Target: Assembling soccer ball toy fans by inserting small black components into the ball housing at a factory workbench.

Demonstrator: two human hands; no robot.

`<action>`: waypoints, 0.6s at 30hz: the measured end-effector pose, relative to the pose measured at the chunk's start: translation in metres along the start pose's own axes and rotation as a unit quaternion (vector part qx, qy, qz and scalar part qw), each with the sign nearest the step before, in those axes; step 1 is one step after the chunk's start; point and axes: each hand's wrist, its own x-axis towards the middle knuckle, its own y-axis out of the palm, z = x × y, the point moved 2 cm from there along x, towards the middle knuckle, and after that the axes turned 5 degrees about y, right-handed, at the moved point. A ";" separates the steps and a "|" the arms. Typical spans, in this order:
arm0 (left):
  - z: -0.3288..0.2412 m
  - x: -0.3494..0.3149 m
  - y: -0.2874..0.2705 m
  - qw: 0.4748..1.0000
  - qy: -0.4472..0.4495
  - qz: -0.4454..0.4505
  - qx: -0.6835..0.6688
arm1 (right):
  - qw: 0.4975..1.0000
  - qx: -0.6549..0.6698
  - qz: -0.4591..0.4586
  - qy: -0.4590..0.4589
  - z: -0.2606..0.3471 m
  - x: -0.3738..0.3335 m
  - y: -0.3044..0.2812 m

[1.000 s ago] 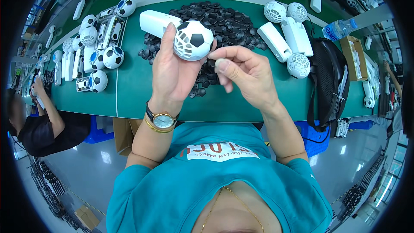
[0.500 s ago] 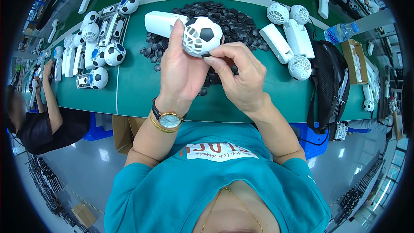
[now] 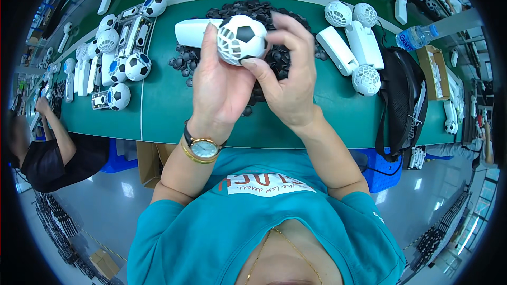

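Note:
In my left hand rests a white handheld fan with a soccer-ball head of black and white panels and a slotted grille. My left thumb lies up against its side, and its white handle points left. My right hand closes on the ball from the right: the thumb presses its lower edge, while the fingers, slightly blurred, curve around its right side. Below and behind the fan is a heap of small black panel pieces on the green table.
At left stand several similar fans, some with their casings uncovered. White fans lie at right, beside a black bag, a water bottle and a cardboard box. A co-worker sits at the far left.
The small black piece pinched in my right fingers no longer shows there. My right fingers have spread up around the ball, with the thumb on its lower edge. The fan has shifted slightly left.

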 end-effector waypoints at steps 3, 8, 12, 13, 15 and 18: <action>-0.005 -0.011 0.009 0.998 -0.046 0.028 -0.024 | 0.998 0.046 0.051 -0.001 -0.002 0.012 -0.001; -0.018 -0.025 0.015 0.997 -0.053 0.059 -0.001 | 0.984 0.101 0.133 -0.061 0.005 0.013 0.001; -0.032 -0.042 0.025 0.994 -0.078 0.023 0.078 | 0.984 0.131 0.118 -0.016 0.006 0.012 -0.009; -0.042 -0.046 0.019 0.968 -0.155 0.074 0.182 | 0.982 0.147 0.117 0.016 0.006 0.011 -0.011; -0.064 -0.052 0.011 0.860 -0.293 0.170 0.382 | 0.964 0.208 0.134 0.099 0.006 0.010 -0.019; -0.095 -0.055 0.015 0.725 -0.034 0.258 0.638 | 0.893 0.318 0.174 0.265 0.006 0.000 -0.025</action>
